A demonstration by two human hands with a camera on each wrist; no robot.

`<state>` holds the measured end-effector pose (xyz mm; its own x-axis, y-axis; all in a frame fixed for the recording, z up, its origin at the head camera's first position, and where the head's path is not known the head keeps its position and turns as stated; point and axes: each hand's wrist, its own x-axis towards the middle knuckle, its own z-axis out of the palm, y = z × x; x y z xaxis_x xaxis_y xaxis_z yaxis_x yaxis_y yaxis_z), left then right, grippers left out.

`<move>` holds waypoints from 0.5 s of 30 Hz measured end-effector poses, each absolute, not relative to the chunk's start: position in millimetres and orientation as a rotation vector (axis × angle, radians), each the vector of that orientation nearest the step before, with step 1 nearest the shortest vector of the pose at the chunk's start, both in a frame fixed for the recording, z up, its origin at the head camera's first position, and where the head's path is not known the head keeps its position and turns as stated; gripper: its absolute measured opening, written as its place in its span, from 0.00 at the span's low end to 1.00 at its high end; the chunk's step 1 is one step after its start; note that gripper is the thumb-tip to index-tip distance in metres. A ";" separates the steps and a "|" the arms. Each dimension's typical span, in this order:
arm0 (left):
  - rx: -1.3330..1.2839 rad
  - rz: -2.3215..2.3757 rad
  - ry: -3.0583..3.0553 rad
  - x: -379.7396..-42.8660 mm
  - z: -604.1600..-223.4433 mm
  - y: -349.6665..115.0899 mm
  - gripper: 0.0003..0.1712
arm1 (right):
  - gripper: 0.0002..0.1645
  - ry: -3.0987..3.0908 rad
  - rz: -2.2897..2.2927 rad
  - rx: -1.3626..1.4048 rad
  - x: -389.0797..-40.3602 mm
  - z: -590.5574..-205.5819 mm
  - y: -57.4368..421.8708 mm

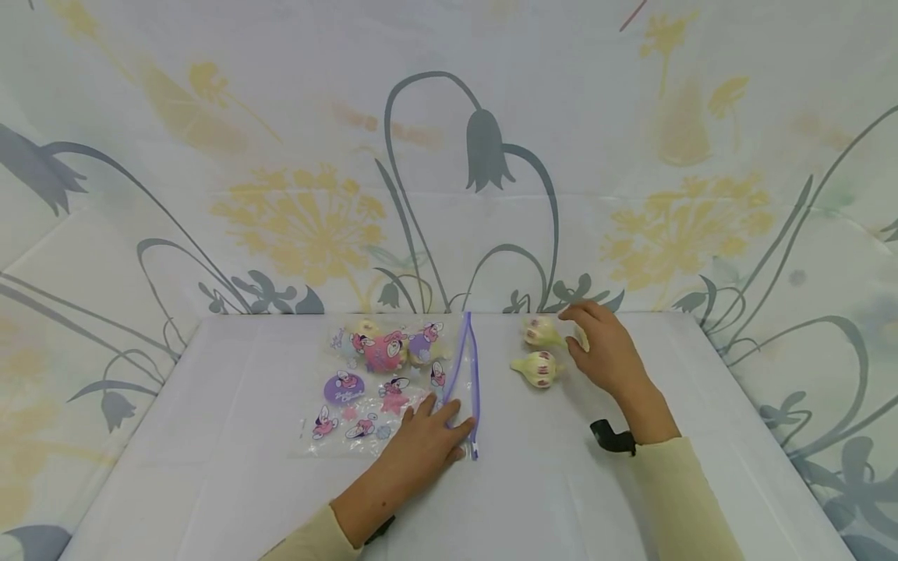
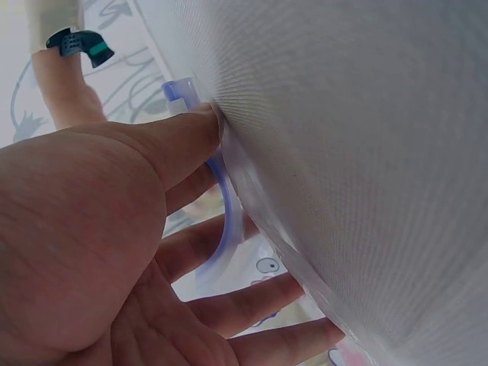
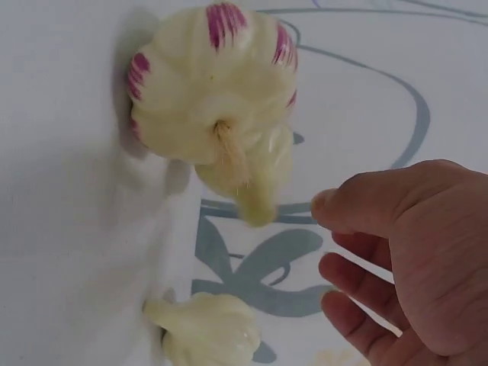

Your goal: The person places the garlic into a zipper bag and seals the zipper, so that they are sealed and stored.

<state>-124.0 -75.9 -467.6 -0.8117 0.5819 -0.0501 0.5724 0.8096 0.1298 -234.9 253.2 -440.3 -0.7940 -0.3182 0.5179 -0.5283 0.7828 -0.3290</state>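
A clear zip bag point(image 1: 410, 389) printed with pink and purple cartoon figures lies flat, with pale bulbs showing through its upper part. My left hand point(image 1: 424, 440) rests over the bag's purple zip edge, fingers spread and fairly straight. In the left wrist view, the zip strip point(image 2: 227, 206) curves past the thumb and fingers. To the bag's right sit two garlic bulbs with purple streaks, an upper bulb point(image 1: 539, 331) and a lower bulb point(image 1: 540, 369). My right hand point(image 1: 606, 347) hovers beside them with loosely bent fingers, and a third garlic bulb point(image 3: 213, 328) shows near it.
The white-covered table point(image 1: 231, 499) meets a flower-printed cloth backdrop point(image 1: 449, 249) just behind the bag and the bulbs. More printed cloth rises along both sides. A dark wrist strap point(image 1: 613, 438) sits on the right forearm.
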 end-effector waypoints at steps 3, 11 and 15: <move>0.927 0.179 2.905 -124.2 -467.1 -75.7 0.28 | 0.21 -2.533 0.642 0.636 -235.4 -441.0 250.4; 0.928 0.172 2.908 -124.5 -468.6 -76.0 0.28 | 0.22 -2.557 0.715 0.593 -238.3 -444.7 243.0; 0.922 0.170 2.901 -123.9 -467.9 -75.8 0.28 | 0.23 -2.592 0.737 0.583 -239.8 -446.2 239.1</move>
